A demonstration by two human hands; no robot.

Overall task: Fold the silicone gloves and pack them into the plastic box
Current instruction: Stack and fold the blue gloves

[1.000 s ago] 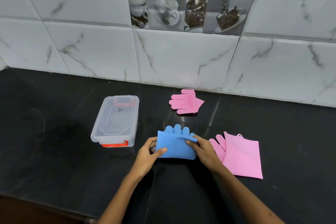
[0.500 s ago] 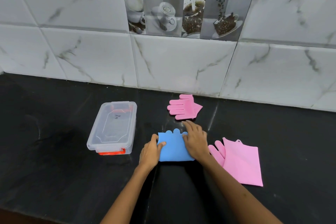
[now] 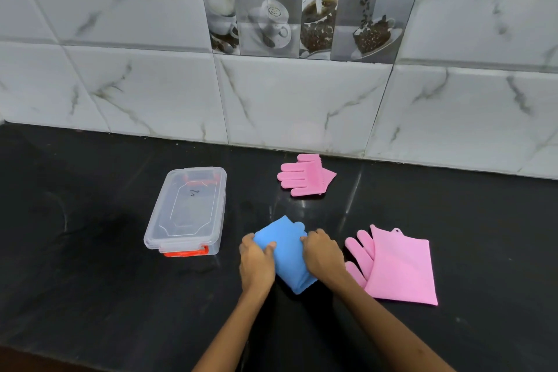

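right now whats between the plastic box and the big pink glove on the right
In the head view, the folded blue glove lies between the plastic box and the big pink glove, gripped by the left hand and right hand.

A handwritten mark, unreadable, sits on the plastic box (image 3: 187, 214) lid.

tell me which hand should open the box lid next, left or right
Probably the left hand. The box, lid on, sits on its side of the blue glove, with nothing between. The right hand would have to cross over the glove.
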